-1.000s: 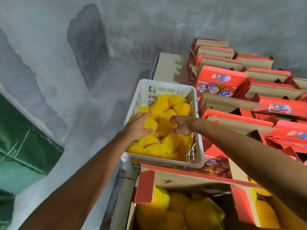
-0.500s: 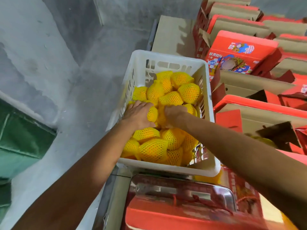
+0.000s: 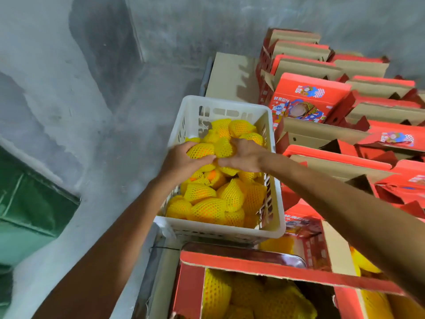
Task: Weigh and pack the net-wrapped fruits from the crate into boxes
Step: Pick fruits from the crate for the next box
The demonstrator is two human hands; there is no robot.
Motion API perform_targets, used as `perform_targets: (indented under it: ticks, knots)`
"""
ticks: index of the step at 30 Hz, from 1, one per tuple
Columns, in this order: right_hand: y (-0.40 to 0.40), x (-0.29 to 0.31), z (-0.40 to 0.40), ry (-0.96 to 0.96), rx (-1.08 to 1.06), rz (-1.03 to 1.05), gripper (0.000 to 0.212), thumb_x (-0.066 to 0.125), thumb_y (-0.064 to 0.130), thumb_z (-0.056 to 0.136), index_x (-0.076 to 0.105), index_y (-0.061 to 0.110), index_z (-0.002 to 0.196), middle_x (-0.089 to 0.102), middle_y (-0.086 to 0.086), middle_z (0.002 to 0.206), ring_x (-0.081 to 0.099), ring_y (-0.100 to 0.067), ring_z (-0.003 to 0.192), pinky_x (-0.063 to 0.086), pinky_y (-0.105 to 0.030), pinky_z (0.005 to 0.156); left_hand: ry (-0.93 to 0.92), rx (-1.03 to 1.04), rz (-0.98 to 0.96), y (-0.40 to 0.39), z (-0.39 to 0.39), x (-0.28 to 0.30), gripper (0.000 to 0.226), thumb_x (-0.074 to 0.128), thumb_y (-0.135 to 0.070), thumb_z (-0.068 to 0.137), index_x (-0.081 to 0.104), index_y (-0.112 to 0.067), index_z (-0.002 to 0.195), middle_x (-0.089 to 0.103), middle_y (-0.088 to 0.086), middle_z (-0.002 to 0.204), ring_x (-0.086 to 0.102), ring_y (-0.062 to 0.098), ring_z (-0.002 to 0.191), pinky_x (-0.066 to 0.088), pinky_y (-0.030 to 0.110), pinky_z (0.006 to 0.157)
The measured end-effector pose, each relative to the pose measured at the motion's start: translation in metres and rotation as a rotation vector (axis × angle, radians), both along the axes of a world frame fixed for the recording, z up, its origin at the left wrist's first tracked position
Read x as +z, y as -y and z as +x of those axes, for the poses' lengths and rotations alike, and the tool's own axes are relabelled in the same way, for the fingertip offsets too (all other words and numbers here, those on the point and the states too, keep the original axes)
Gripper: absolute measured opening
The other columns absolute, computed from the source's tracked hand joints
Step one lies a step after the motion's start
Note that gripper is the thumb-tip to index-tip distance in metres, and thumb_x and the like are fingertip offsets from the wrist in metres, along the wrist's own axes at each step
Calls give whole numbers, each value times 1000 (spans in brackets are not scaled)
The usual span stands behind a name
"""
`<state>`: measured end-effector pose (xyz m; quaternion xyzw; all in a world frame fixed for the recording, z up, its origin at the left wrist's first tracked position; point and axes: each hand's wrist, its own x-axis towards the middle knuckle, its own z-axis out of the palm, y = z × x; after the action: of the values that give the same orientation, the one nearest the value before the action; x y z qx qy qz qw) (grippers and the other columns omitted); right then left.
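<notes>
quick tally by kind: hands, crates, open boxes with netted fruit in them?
Hands: 2, left hand and right hand, both gripping netted fruit
White crate: 1
Open red boxes showing fruit: 2, near box and right box
Total: 5

White crate point(image 3: 220, 229), yellow mesh nets over orange fruits point(image 3: 208, 209), red printed boxes point(image 3: 308, 97) at three o'clock, green tarp point(image 3: 27, 210) at nine

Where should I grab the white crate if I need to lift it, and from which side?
Grip the crate by its thick rolled rim, one hand on each long side, coming from above. The slotted walls look thinner and fruit fills the inside, so the rim is likely the firmest hold. Both hands are now full of fruit; empty them first.
</notes>
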<state>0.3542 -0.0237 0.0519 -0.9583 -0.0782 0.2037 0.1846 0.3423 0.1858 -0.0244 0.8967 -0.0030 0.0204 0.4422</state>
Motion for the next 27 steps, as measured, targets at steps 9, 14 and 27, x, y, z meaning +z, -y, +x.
perform_targets:
  ticks: [9,14,27]
  knots:
    - [21,116,-133,160,-22,335,60,79,55,79,48,28,122,64,7,80,57,5,56,43,-16,49,97,-169,-304,-10,-140,138,39,80,-60,75,70,-43,108,76,-16,97,72,2,88,56,17,70]
    - [37,148,-232,145,4,625,50,84,32,82,52,20,119,66,2,86,60,-9,76,54,-39,73,135,-263,-356,-4,-226,185,36,81,-59,73,71,-48,106,76,-15,100,73,2,89,55,14,68]
    - [87,111,-360,350,87,213,46,87,36,80,69,20,120,71,5,114,69,-15,99,53,-35,93,-19,-432,42,45,-323,163,63,87,-46,76,62,-30,132,64,-11,129,59,1,117,47,27,103]
